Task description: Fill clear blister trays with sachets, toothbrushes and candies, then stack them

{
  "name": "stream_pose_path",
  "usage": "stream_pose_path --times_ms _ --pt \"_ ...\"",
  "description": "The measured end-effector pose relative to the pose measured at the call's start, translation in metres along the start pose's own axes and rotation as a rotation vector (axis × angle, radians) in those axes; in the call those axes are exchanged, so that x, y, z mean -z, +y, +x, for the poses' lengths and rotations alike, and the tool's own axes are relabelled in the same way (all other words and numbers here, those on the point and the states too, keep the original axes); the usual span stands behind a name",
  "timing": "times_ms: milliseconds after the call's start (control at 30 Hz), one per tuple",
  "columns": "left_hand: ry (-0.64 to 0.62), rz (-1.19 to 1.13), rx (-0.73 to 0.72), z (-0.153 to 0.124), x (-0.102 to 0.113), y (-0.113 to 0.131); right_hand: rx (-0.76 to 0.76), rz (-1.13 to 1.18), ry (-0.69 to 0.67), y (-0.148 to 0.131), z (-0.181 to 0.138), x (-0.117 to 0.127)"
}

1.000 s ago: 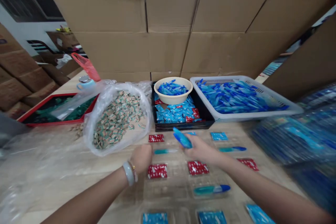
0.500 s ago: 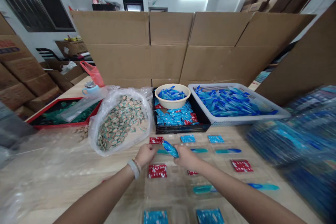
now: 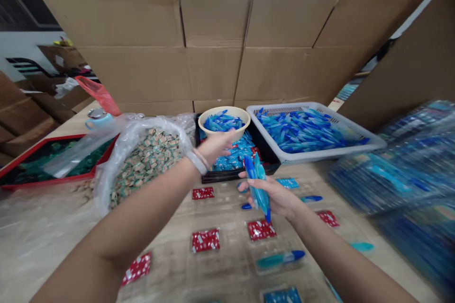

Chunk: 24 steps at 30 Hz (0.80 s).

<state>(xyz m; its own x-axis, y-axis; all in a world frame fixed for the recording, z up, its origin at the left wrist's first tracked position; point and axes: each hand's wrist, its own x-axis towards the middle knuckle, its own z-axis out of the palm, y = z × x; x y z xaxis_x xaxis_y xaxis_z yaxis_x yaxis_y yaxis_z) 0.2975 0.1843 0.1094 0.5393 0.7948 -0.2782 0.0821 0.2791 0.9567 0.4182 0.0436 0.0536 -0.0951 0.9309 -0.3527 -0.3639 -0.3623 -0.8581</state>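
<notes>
My right hand (image 3: pixel 275 193) is closed round a small bunch of slim blue-and-teal plastic pieces (image 3: pixel 259 188), held above the clear trays. Their exact kind is unclear. Over the front of a black tray (image 3: pixel 241 174) my left hand (image 3: pixel 217 146) reaches with fingers stretched, slightly blurred, at the near rim of a cream bowl (image 3: pixel 245 129). More blue pieces fill that bowl. Blue and red printed sachets (image 3: pixel 236 155) lie in the black tray below. Red sachets (image 3: pixel 205 240) and single blue pieces (image 3: pixel 280 259) sit in clear plastic trays (image 3: pixel 227 267) on the table.
A white basket (image 3: pixel 302 154) heaped with blue pieces stands at back right. Left are a plastic bag (image 3: pixel 103 189) of small printed packets and a red-rimmed tray (image 3: pixel 71 179). Stacked clear packs (image 3: pixel 391 189) line the right. Cardboard (image 3: pixel 216 23) walls the back.
My left hand has gone from the clear trays up and forward to the cream bowl. My right hand, still holding the bunch, has moved right and tipped it upright. The view has shifted.
</notes>
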Motion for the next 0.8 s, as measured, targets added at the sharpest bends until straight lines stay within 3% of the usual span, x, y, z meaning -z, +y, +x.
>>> stream_pose_path --times_ms 33,100,167,267,333,400,500,567,733,800 --pt "-0.174 -0.035 0.129 -0.007 -0.010 -0.015 -0.015 0.018 -0.026 0.002 0.001 -0.004" --pt "-0.287 -0.167 0.222 -0.029 -0.021 -0.048 -0.068 0.029 -0.025 0.008 0.003 -0.013" --pt "-0.221 -0.279 0.192 -0.052 -0.017 -0.073 -0.102 -0.006 0.024 0.016 0.005 -0.025" --pt "-0.085 -0.275 0.122 -0.077 0.008 -0.090 -0.067 -0.227 0.088 0.031 0.008 -0.040" --pt "0.021 -0.108 0.054 -0.087 0.029 -0.097 0.000 -0.535 0.138 0.040 0.008 -0.042" --pt "0.070 0.219 -0.081 -0.092 0.044 -0.105 0.107 -0.906 0.159 0.047 0.003 -0.038" --pt "-0.048 0.790 -0.296 -0.088 0.051 -0.122 0.229 -1.310 -0.021 0.054 -0.017 -0.029" --pt "-0.137 1.066 -0.383 -0.082 0.048 -0.132 0.212 -1.439 -0.132 0.058 -0.036 -0.028" --pt "-0.248 1.381 -0.498 -0.071 0.038 -0.149 0.129 -1.716 -0.124 0.073 -0.075 -0.047" --pt "-0.193 1.367 -0.553 -0.075 0.042 -0.156 0.140 -1.858 -0.164 0.083 -0.078 -0.059"
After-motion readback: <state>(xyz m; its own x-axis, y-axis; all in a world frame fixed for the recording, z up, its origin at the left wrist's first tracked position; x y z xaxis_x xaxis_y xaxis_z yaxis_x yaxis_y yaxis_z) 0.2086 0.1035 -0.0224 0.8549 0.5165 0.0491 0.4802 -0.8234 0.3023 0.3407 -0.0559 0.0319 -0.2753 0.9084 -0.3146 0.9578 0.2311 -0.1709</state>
